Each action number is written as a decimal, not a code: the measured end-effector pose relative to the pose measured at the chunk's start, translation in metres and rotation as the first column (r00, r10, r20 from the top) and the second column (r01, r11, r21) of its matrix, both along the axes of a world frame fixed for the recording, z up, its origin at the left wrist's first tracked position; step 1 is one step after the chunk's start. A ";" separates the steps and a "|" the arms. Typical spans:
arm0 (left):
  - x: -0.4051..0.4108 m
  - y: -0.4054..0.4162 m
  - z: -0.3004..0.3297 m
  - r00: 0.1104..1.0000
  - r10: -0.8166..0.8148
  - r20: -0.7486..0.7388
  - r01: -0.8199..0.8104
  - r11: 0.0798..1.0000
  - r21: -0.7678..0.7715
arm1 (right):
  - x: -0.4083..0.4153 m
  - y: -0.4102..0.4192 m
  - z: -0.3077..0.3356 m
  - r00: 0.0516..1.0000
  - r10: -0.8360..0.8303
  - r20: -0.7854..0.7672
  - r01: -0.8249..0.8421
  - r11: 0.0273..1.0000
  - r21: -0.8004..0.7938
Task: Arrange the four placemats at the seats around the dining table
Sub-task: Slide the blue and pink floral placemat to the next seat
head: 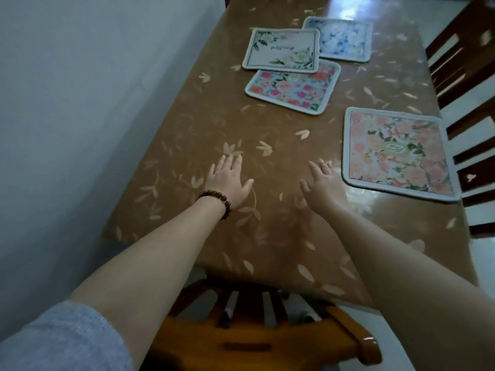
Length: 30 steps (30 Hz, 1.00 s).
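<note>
Your dining table (187, 124), under a brown leaf-patterned cover, fills the middle of the frame, with a wall along its left edge. A wooden chair (257, 338) sits at the bottom centre, dark chairs (460, 76) at the right edge. The pink floral placemat (396, 153) lies at centre right, near the table's right edge. In the upper centre, the white floral placemat (282, 49) overlaps the bright flowered placemat (292, 89), and the blue floral placemat (345, 40) lies just beside it. Your left hand (227, 180), with a bead bracelet (218, 203), and your right hand (322, 183) reach out with fingers straight, grasping nothing.
</note>
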State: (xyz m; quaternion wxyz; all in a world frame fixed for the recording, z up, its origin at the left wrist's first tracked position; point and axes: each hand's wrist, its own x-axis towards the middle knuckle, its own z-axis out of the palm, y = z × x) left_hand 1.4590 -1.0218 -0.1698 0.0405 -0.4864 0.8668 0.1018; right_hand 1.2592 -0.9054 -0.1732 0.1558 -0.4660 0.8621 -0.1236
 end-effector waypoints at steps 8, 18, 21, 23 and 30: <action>-0.002 -0.047 -0.005 0.994 -0.106 -0.012 0.106 0.994 0.022 | 0.017 -0.023 -0.003 0.994 -0.107 0.015 0.107 0.994 -0.020; -0.084 -0.120 -0.035 0.971 -0.233 -0.051 0.232 0.973 -0.012 | -0.065 -0.094 -0.040 0.995 -0.092 -0.029 0.093 0.994 0.059; -0.115 -0.152 -0.053 0.965 -0.260 -0.031 0.260 0.965 -0.029 | -0.090 -0.136 -0.057 0.997 -0.076 -0.017 0.077 0.995 0.059; -0.137 -0.177 -0.065 0.965 -0.258 -0.035 0.257 0.966 -0.033 | -0.105 -0.167 -0.068 0.997 -0.077 -0.014 0.077 0.997 0.022; -0.214 -0.258 -0.095 0.967 -0.250 -0.059 0.243 0.965 -0.103 | -0.164 -0.262 -0.098 0.991 -0.094 -0.095 0.087 0.993 -0.077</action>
